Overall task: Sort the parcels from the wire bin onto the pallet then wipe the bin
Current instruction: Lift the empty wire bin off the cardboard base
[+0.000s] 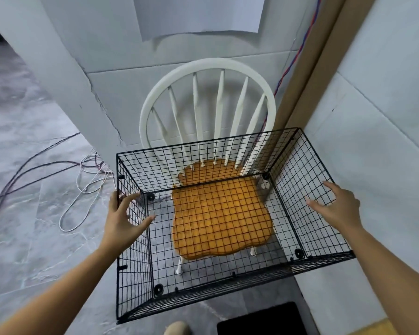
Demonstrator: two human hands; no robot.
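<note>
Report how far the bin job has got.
Looks done: the wire bin holds no parcels; only an orange cushion shows through its mesh floor. In hand: the left hand and right hand are at the bin's side walls, fingers spread and not closed on the wire. Left: the wiping, with no cloth in view. The pallet is out of view, so the sorting cannot be confirmed.

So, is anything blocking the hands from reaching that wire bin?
Nothing visible does. The left hand is at the left wall of the wire bin, the right hand at its right wall, both with fingers spread.
</note>
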